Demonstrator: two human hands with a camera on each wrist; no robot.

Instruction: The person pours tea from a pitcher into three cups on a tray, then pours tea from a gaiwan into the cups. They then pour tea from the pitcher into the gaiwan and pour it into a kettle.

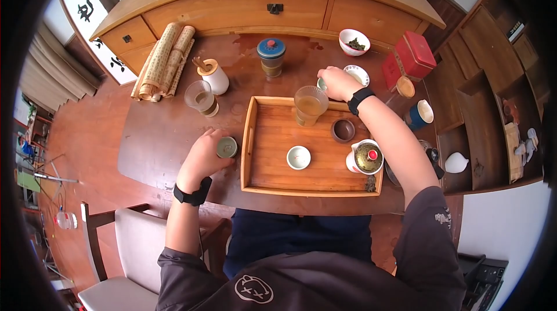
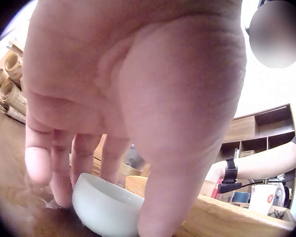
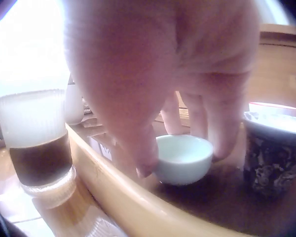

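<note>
Left of the wooden tray (image 1: 264,137), my left hand (image 1: 203,155) holds a small pale green teacup (image 1: 227,147) between thumb and fingers. The left wrist view shows this cup (image 2: 106,207) low by the tabletop, the thumb at one side and fingers at the other. Beyond the tray's far edge my right hand (image 1: 341,85) pinches a second pale green teacup (image 1: 321,84), mostly hidden by the fingers from above. In the right wrist view that cup (image 3: 184,165) is upright, close over the table, beside a dark patterned cup (image 3: 274,158).
On the tray stand a glass pitcher (image 1: 310,108) of tea, a white cup (image 1: 299,158), a brown cup (image 1: 343,130) and a gold-lidded pot (image 1: 368,159). Around it are another glass (image 1: 200,99), a blue-lidded jar (image 1: 271,53), a bowl of leaves (image 1: 354,42) and a red box (image 1: 411,55).
</note>
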